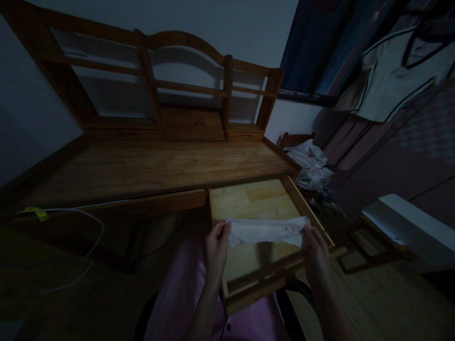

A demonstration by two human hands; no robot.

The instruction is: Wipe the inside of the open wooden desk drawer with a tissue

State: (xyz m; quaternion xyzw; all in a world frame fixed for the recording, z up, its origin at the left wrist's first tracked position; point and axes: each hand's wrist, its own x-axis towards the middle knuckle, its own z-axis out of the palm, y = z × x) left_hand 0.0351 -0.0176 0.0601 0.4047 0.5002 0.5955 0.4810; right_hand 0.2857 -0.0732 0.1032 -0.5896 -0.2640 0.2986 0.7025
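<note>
A white cloth [266,230] is stretched flat between my two hands, held over an open wooden drawer [256,201]. My left hand [216,248] pinches the cloth's left end with fingers closed. My right hand [314,251] grips its right end the same way. The drawer is pulled out from a wooden desk [152,168] and its pale bottom looks bare. My lap in pink clothing [185,293] shows below the drawer.
A wooden hutch [159,94] with open shelves stands at the desk's back. A white cable [85,222] hangs at the desk's left front edge. Plastic bags [311,166] lie on a chair to the right. Clothes [401,76] hang at upper right. A low white-topped piece [408,222] stands at right.
</note>
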